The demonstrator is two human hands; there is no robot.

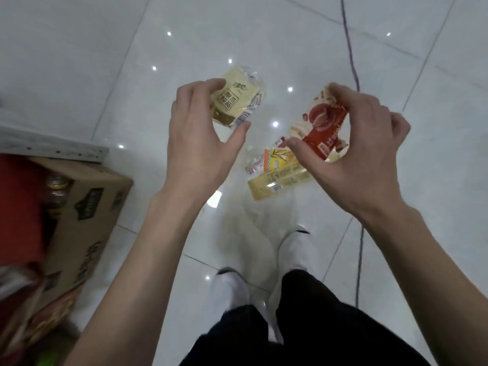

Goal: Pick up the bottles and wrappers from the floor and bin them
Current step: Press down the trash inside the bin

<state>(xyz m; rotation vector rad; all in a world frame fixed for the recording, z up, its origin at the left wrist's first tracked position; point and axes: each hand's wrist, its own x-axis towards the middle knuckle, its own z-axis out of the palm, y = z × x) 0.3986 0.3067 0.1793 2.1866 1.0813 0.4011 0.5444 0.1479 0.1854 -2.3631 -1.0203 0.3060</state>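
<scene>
1. Wrappers in both hands. The left hand [195, 138] has its fingers [208, 84] curled over the top of a cream wrapper [237, 101] and its thumb hooked under the lower edge, so it is pinched, not loose.
2. The right hand [369, 154] does the same on a red wrapper [324, 128]: fingers bent over the top, thumb [295, 143] pressed at the bottom corner. The film crumples between them.
3. Both wrappers look lifted clear of the floor [79, 62], each between thumb and fingers and well apart from the other.
4. Just below the right thumb, a yellow wrapper [280, 178] lies flat on the tiles. A small clear wrapper [254, 162] touches its upper left end, and neither hand is on them.
5. By my reading, the pick-up of this pair is done and the binning comes next.
6. Far left stands a cardboard box [87, 212] with bottles [55, 186] inside. It looks like the bin, though I cannot be sure.
7. The next move calls for a swing left with both grips kept firm, since thin film slips easily. Then release over the box and return for the two wrappers on the tiles.
</scene>
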